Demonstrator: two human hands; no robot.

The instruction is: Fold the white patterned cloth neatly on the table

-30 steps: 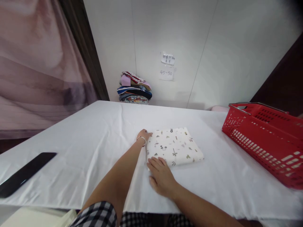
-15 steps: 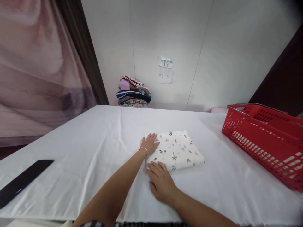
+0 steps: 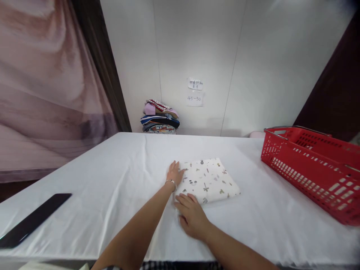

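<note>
A folded white cloth (image 3: 209,179) printed with small plants and leaves lies flat on the white-covered table (image 3: 129,165). My left hand (image 3: 174,174), with a thin bracelet at the wrist, rests along its left edge, fingers stretched forward and thumb out over the print. Lower down, my right hand (image 3: 191,215) touches the near left corner with its fingertips, its fingers spread and lying loosely. Neither hand grips the cloth.
On the right stands a red plastic basket (image 3: 306,165) with metal handles. A black flat object (image 3: 35,220) lies at the left. Behind the table is a stack of folded fabrics (image 3: 160,119) by the wall, below paper signs (image 3: 194,99). A pink curtain (image 3: 50,93) hangs at left.
The left hand has slid slightly left, from on top of the cloth to its edge. The right hand has barely moved. The camera view has tilted up a little.
</note>
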